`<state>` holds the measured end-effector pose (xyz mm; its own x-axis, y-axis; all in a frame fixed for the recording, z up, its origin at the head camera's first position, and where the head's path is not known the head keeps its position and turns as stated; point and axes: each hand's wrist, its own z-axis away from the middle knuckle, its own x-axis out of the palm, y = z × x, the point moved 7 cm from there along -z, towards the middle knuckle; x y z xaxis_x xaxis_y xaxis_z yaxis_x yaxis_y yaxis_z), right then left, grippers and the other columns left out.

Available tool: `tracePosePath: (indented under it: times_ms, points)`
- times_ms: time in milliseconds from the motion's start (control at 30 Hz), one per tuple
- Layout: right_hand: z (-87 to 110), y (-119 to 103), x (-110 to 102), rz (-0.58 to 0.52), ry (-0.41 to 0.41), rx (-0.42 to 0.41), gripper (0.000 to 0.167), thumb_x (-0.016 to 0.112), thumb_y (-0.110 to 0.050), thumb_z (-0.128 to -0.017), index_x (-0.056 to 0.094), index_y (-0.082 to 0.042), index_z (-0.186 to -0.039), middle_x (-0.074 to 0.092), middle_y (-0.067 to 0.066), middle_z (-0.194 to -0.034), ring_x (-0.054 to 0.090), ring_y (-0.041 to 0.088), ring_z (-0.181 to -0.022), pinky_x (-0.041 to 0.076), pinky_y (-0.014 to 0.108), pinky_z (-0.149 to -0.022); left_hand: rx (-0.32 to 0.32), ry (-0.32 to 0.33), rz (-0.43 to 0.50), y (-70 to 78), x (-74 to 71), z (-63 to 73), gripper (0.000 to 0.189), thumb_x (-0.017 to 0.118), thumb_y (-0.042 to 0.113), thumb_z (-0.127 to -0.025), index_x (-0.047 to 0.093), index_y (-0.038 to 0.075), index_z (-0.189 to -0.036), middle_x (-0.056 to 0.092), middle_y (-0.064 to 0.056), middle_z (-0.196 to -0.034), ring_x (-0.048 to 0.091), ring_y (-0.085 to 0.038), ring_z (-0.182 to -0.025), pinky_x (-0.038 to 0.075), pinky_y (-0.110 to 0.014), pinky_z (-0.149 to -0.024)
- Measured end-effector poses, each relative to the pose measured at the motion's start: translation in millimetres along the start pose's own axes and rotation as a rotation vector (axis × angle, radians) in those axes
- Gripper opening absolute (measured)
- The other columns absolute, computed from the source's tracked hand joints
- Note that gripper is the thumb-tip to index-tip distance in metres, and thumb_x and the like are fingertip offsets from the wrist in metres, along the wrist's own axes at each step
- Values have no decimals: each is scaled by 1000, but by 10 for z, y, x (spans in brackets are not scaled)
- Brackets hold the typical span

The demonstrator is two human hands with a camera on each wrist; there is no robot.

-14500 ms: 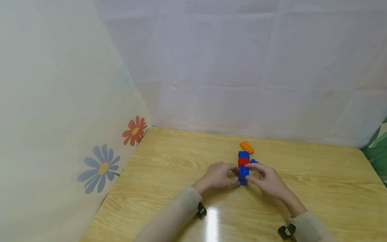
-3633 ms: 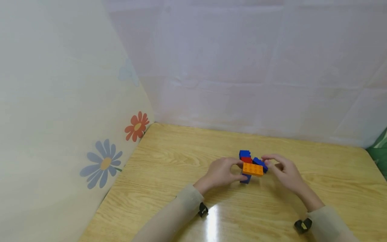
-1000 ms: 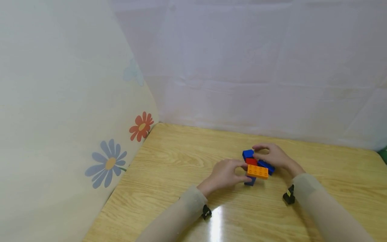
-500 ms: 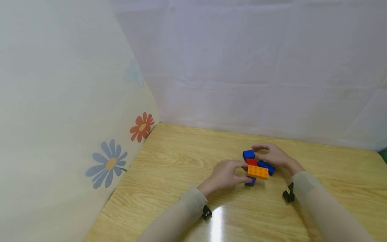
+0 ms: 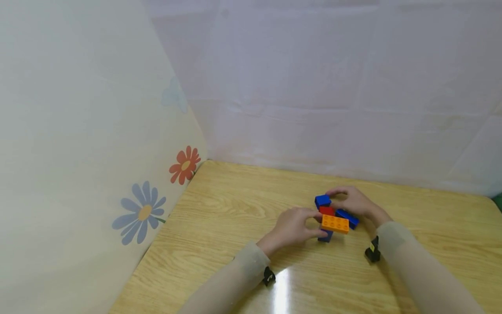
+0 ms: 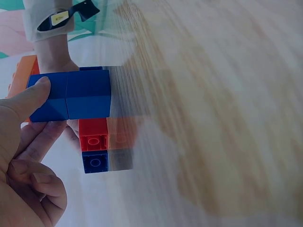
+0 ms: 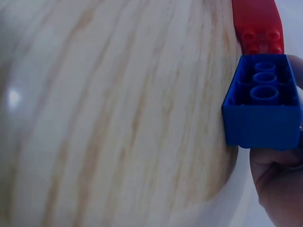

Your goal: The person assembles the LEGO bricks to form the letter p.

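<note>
My left hand (image 5: 294, 226) pinches an upright stack of two blue bricks (image 6: 71, 97), thumb on one side and fingers on the other. An orange brick (image 5: 335, 223) sits on top of that stack, studs up, jutting right. Beyond it a red brick (image 6: 93, 134) and a far blue brick (image 5: 323, 200) lie against each other on the table, hollow undersides facing the left wrist view. My right hand (image 5: 353, 203) holds the far blue brick at its right edge between thumb and index finger; its wrist view hides the contact. Below that palm lies another blue brick (image 7: 262, 104) on its side.
The wooden table (image 5: 235, 196) ends at a pale cloth backdrop (image 5: 282, 87) behind and a flower-printed cloth (image 5: 98, 109) on the left. A glare patch (image 5: 280, 288) shines near the front. Each sleeve has a black wrist strap.
Earlier the orange brick lay at the back; now it tops the blue stack. My right hand has moved from the loose blue brick to the far one. Both hands barely move during the last second.
</note>
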<state>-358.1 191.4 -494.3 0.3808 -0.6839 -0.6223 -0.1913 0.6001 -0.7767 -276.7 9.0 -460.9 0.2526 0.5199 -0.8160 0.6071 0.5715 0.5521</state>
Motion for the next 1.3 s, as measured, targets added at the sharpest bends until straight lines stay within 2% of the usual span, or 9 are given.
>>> tracePosePath:
  times_ms: [200, 333, 533, 700, 1033, 1300]
  points:
    - [-1, 3, 17, -39, -20, -4, 50, 78, -29, -95, 65, -6, -138, 61, 18, -141, 44, 44, -139, 25, 72, -112, 2, -2, 7, 6, -2, 3, 40, 78, 51, -90, 76, 26, -121, 74, 18, -109, 69, -3, -96, 49, -18, -77]
    - [-1, 6, 24, -36, -28, -3, 46, 78, -29, -95, 67, -9, -135, 63, 15, -138, 45, 43, -138, 24, 73, -112, 1, -3, 9, 6, -1, 5, 41, 78, 51, -91, 76, 25, -122, 74, 18, -109, 69, -3, -97, 49, -18, -78]
    - [10, 26, 3, -28, -4, 1, 46, 78, -28, -95, 67, -6, -134, 59, 20, -142, 44, 45, -138, 26, 72, -112, 1, -2, 11, 6, -2, 1, 41, 78, 51, -91, 76, 25, -122, 74, 18, -110, 69, -3, -97, 49, -17, -78]
    - [37, 60, -36, -25, 26, 30, 52, 78, -32, -95, 65, -4, -136, 58, 22, -143, 47, 44, -134, 32, 70, -110, -6, -3, 6, 0, 0, 0, 41, 78, 52, -91, 77, 25, -121, 74, 18, -110, 69, -3, -95, 48, -17, -76]
    - [171, 21, -138, -37, 60, 29, 54, 75, -36, -97, 62, -4, -138, 59, 21, -141, 53, 44, -130, 47, 63, -101, -36, -24, 13, -4, 24, -4, 43, 77, 54, -90, 76, 26, -123, 73, 19, -111, 68, -2, -97, 49, -19, -78]
    - [296, -91, -204, -27, 111, 5, 53, 74, -37, -98, 62, -3, -137, 60, 21, -138, 57, 42, -126, 49, 61, -100, -27, -23, 28, -15, 27, 5, 43, 77, 53, -90, 76, 27, -123, 73, 18, -112, 68, -3, -97, 50, -20, -80]
